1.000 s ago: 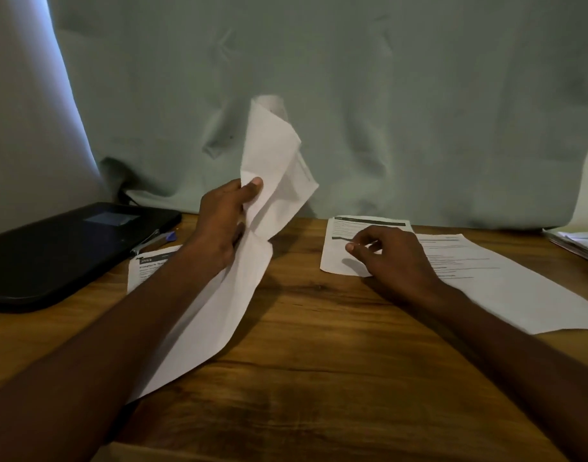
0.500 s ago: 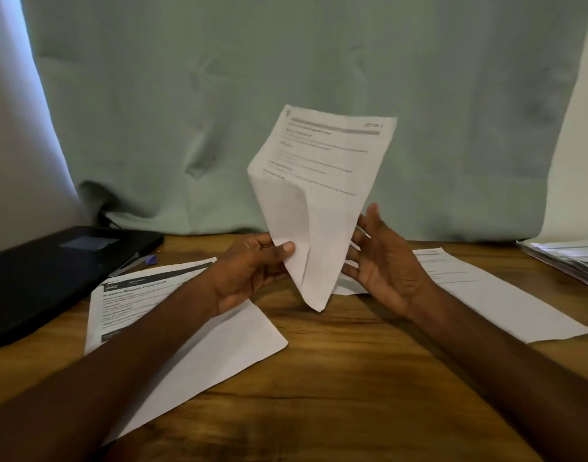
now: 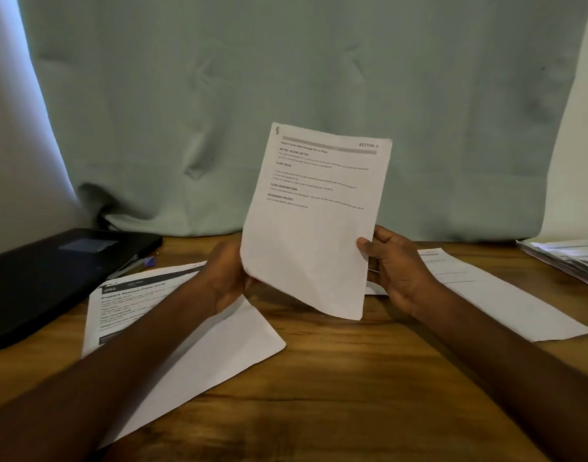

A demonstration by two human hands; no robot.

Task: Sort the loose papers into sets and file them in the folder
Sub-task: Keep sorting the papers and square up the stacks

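Both hands are holding one printed sheet [image 3: 314, 221] upright in the middle of the frame, its long axis running nearly vertical with the top leaning slightly right, printed side toward the camera and the heading "SECTION 1" legible at its upper right corner. The left hand [image 3: 226, 275] is gripping the sheet's lower left edge, its fingers curled behind the paper and mostly hidden; the right hand [image 3: 394, 265] is pinching the lower right edge, thumb lying on the front face and fingers behind. The sheet is hanging clear above the wooden counter [image 3: 336, 378]. Judging from the task, the person is reading the heading to decide which set it belongs to. The choice appears to turn on direction: a dark-headed page [image 3: 132, 301] and the blank sheet [image 3: 219, 348] overlapping it are lying at lower left, just under the left hand, while another printed page [image 3: 486, 295] is lying at right, just beyond the right hand, so each pile sits nearer one hand. A black folder-like case [image 3: 52, 275] is resting at far left, and a stack of papers [image 3: 566, 258] is showing at the right edge.
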